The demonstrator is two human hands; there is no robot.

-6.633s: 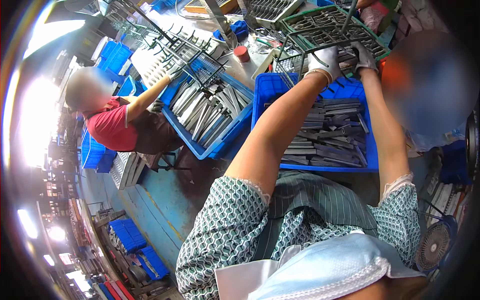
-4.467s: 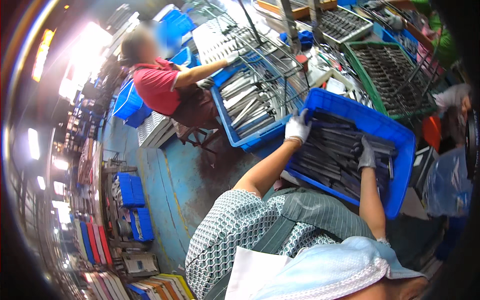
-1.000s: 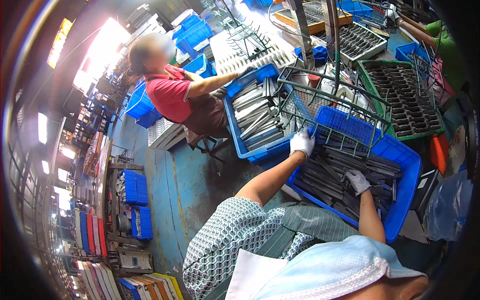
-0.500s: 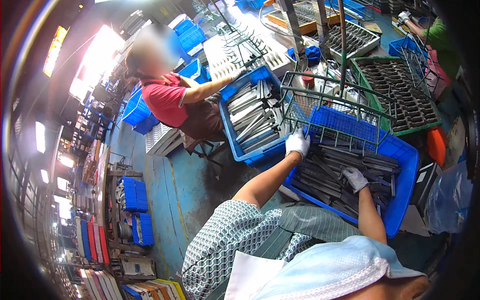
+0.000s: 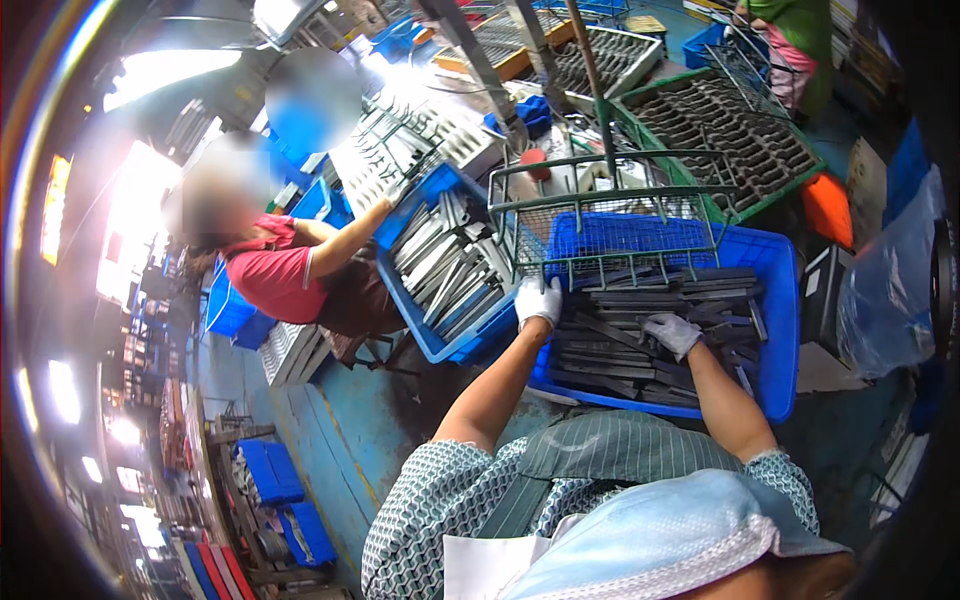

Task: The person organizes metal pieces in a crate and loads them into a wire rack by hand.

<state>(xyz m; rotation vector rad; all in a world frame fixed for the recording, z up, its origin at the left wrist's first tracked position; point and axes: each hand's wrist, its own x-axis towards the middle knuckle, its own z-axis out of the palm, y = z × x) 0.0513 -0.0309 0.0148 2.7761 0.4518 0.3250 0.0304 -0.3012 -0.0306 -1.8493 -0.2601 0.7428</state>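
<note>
My left hand (image 5: pixel 538 303), in a white glove, is closed at the lower left corner of a green wire basket (image 5: pixel 610 232). The basket rests tilted across a blue plastic bin (image 5: pixel 783 330); the fingertips are partly lost against its wires. Inside the bin lie many dark, flat metal strips (image 5: pixel 610 345), mostly sideways and loosely piled. On top of these strips is my right hand (image 5: pixel 672 335), also gloved, its fingers and thumb apart. Nothing shows lifted in it, though the undersides of the fingers are hidden.
To the left, a second blue bin (image 5: pixel 410 325) holds lighter metal strips (image 5: pixel 455 265). A co-worker in a red shirt (image 5: pixel 275 270) reaches to its far edge. A green-framed tray (image 5: pixel 720 140) of dark shaped parts stands behind the basket. Clear plastic sheeting (image 5: pixel 890 290) hangs at right.
My view has turned, so the bins, basket and co-worker appear farther left. My left hand stays at the basket's corner and my right hand stays among the dark strips.
</note>
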